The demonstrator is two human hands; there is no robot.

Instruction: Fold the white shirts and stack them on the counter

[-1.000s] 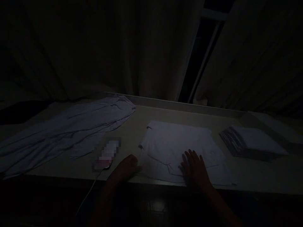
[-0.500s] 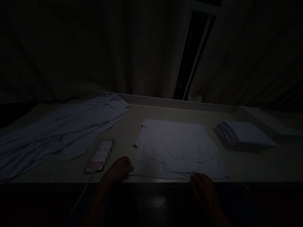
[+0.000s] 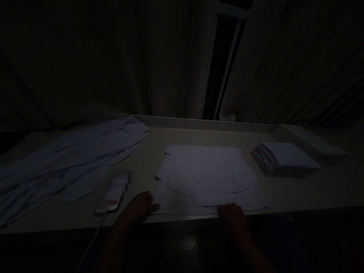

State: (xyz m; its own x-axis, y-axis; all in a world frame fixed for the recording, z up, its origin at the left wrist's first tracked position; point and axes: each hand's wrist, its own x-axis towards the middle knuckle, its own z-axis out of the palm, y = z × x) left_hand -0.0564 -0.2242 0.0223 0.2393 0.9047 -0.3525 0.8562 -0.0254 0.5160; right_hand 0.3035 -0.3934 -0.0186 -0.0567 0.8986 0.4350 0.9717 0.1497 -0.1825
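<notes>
The scene is very dark. A white cloth (image 3: pixel 204 174), partly folded, lies flat on the table (image 3: pixel 159 151) in front of me. My left hand (image 3: pixel 140 207) is at its near left corner, with the fingers curled on the edge. At the cloth's near edge, right of centre, my right hand (image 3: pixel 231 218) has its fingertips closed over the hem. Both forearms come up from below the table's front edge.
A long pale garment (image 3: pixel 71 159) sprawls across the left of the table. A small blurred device (image 3: pixel 112 193) with a white cable lies beside my left hand. A stack of folded white cloths (image 3: pixel 284 159) sits at the right. Curtains hang behind.
My right hand slid from lying flat on the cloth back to its near edge and curled there. My left hand stayed at the corner. The view shifted slightly right.
</notes>
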